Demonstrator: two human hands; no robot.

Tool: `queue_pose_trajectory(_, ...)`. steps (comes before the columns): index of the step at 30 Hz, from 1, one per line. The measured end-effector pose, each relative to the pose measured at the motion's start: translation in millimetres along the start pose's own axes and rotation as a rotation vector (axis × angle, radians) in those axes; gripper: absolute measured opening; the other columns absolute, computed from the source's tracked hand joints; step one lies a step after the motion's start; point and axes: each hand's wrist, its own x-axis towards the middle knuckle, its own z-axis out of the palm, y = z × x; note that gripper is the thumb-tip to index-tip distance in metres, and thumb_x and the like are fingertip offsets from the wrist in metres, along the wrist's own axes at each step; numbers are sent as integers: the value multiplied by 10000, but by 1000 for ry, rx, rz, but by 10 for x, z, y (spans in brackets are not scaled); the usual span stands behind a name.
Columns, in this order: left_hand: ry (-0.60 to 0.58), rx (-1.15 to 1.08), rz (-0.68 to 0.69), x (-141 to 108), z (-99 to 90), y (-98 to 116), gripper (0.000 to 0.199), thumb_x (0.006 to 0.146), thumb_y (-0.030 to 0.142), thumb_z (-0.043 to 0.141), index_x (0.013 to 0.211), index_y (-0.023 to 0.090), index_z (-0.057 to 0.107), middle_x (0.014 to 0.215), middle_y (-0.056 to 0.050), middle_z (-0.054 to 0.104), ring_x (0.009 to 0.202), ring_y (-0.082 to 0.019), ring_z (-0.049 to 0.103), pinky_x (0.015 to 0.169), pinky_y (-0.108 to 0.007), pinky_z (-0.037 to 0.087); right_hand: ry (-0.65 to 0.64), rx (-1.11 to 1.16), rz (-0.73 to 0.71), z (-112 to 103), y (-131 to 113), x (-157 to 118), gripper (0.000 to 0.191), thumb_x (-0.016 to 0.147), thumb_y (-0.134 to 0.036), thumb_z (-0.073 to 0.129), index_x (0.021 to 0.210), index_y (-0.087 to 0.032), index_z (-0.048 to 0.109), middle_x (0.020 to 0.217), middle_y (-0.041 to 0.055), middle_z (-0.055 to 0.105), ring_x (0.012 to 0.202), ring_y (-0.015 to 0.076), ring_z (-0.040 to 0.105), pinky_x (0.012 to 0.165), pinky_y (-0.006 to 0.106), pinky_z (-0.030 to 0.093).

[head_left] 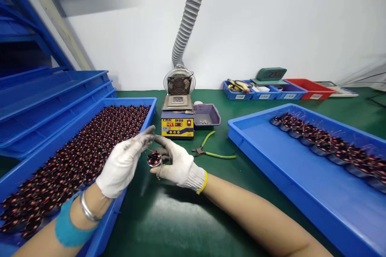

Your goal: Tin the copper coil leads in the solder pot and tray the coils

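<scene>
My right hand (177, 164), in a white glove with a yellow cuff, is closed around a small round motor stator (155, 159) with a silvery metal ring, black top and reddish windings. The stator is held above the table, its open face toward me. My left hand (123, 162), also gloved, meets it from the left with fingers pressed together just above the stator. Thin wires seem to run up to those fingertips, which are slightly blurred and touch or nearly touch my right fingers.
A blue tray (152, 108) full of similar parts stands left, beside stacked blue trays (57, 100). Another blue tray (280, 160) at right holds rows of them. Green-handled cutters (211, 153), a yellow-blue solder pot (177, 127) and a purple bin (212, 109) sit ahead.
</scene>
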Motion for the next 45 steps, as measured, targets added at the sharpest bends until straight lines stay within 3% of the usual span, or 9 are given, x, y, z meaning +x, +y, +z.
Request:
queue_pose_trajectory(5,161,-116,83,129,-205,195,204,762,402,641,805,206,677,1028,-36,680,960,-192,615,777,-299,521,-7,104,75,34,-22,-12,860,572,-116,730,1347,-228,374,938,35,602,749,137,590,599,253,536)
queue_pose_trajectory(9,-1,240,-130,84,-267,218,411,657,397,729,1001,186,653,678,5,624,515,-89,502,448,-188,399,16,129,82,22,-53,9,815,573,-123,729,1315,-215,407,907,28,602,744,136,591,617,265,537)
queue_pose_trajectory(13,-81,468,-170,-19,-124,158,328,549,306,800,809,145,682,640,-7,619,548,-101,515,492,-205,404,41,89,98,18,-48,6,772,542,-114,747,1255,-195,462,930,26,611,744,126,589,668,277,533)
queue_pose_trajectory(20,186,177,40,46,-120,151,218,614,303,751,719,144,647,439,72,432,390,-41,351,367,-166,253,53,-25,184,97,-44,-65,524,488,-111,778,976,-162,593,803,-7,621,694,114,582,660,268,512)
queue_pose_trajectory(26,389,-52,118,180,-214,134,312,609,386,753,764,157,609,743,21,603,530,-54,499,414,-155,331,90,81,258,30,-130,-22,510,475,-102,760,945,-155,570,742,-12,617,639,121,594,583,257,517)
queue_pose_trajectory(30,205,271,8,102,-124,-18,411,725,530,596,907,163,623,789,-28,648,607,-128,571,551,-246,457,212,33,176,-193,-155,96,487,533,-132,729,992,-155,569,808,13,629,698,131,610,637,262,524)
queue_pose_trajectory(35,-510,989,-162,-103,-61,-237,464,662,497,643,1018,200,666,1020,-86,683,963,-268,615,865,-361,463,404,-335,-15,-756,-442,542,453,657,-222,670,1095,-143,588,901,34,643,759,117,598,720,246,499)
queue_pose_trajectory(38,-705,1159,-226,-139,-83,-304,535,642,511,644,1079,202,654,1109,-101,660,1025,-304,598,926,-398,434,450,-612,-1,-1060,-737,953,361,742,-326,606,1044,-130,629,856,34,653,769,131,603,741,247,479)
queue_pose_trajectory(45,-158,430,-205,107,-76,-238,618,721,588,561,1143,137,552,1135,-141,631,992,-244,616,870,-360,471,386,-685,8,-948,-950,1338,348,804,-380,525,1012,-119,623,841,46,631,708,127,589,695,248,481)
